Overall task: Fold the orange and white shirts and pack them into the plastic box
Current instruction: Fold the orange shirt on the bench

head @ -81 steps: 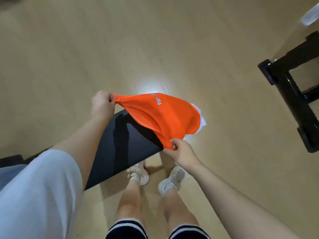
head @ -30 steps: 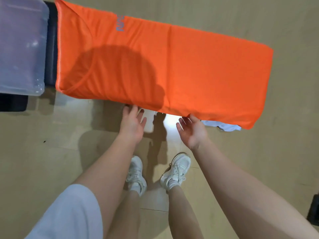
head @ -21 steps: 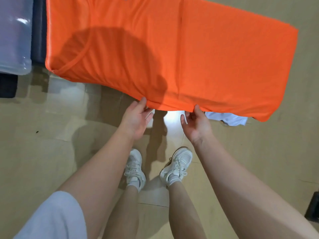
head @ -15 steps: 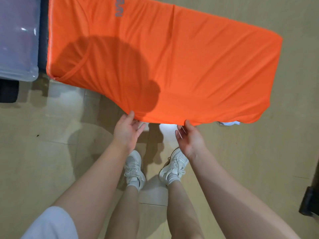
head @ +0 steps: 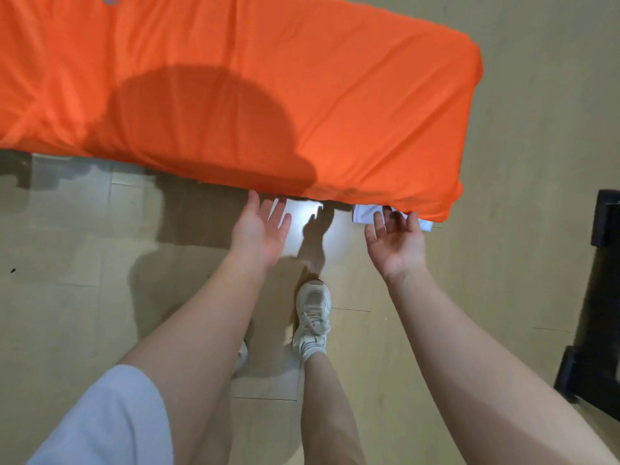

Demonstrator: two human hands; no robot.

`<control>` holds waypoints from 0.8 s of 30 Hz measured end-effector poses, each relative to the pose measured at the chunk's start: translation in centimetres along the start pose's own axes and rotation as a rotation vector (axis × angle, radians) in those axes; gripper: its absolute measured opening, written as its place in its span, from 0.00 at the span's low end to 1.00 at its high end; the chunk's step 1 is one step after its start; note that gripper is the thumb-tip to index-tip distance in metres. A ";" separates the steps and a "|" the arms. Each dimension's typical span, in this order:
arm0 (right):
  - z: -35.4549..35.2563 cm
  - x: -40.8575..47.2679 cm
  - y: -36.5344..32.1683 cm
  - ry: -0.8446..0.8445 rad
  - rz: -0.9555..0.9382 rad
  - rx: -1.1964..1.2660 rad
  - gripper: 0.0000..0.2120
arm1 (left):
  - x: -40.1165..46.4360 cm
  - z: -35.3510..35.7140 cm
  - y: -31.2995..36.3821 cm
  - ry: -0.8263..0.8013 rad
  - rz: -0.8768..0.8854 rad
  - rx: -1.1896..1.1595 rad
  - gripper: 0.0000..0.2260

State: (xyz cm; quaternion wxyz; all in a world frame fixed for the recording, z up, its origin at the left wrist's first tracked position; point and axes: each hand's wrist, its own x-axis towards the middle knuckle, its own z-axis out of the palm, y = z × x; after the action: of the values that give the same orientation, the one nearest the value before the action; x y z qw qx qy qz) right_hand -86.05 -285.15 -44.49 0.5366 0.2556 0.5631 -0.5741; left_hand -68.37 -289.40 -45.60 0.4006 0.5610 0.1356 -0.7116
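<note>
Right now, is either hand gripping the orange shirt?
No: the left hand and the right hand are both open, fingers spread, just below the near edge of the orange shirt.

An indoor room, type unclear: pale wood-look floor [head: 84, 313] and black furniture frame [head: 600, 297].

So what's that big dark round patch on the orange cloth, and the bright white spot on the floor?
In the head view, the dark patch is a rounded shadow on the orange shirt, probably the wearer's head blocking an overhead light; the white spot on the floor looks like glare from that light; the left hand and right hand look slightly blurred, and the wide lens bends the edges.
</note>
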 end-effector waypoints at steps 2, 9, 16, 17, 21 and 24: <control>0.3 0.3 -0.6 -0.015 -0.010 0.029 0.13 | 0.2 0.8 -0.8 -0.039 0.012 -0.028 0.19; -0.9 -0.2 -0.9 0.081 0.023 0.157 0.05 | 0.1 0.4 -1.4 0.030 0.017 0.014 0.21; -3.3 -2.7 -2.5 0.281 -0.022 -0.084 0.02 | -2.4 0.7 -0.7 0.098 0.048 -0.158 0.10; -3.2 -3.0 -2.7 0.295 -0.032 -0.107 0.04 | -3.1 0.5 -0.6 0.168 0.065 -0.177 0.08; -2.3 -5.4 -3.7 0.360 -0.101 -0.217 0.06 | -6.6 -0.2 0.8 0.358 0.166 -0.218 0.04; -0.9 -7.2 -4.8 0.423 -0.260 -0.340 0.10 | -9.4 1.4 2.8 0.444 0.285 -0.143 0.05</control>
State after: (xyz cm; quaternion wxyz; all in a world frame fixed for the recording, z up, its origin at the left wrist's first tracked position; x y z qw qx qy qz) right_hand -88.60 -282.94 -36.45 0.3644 0.2017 0.7785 -0.4695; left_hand -66.84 -288.13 -35.91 0.4957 0.6869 0.1897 -0.4964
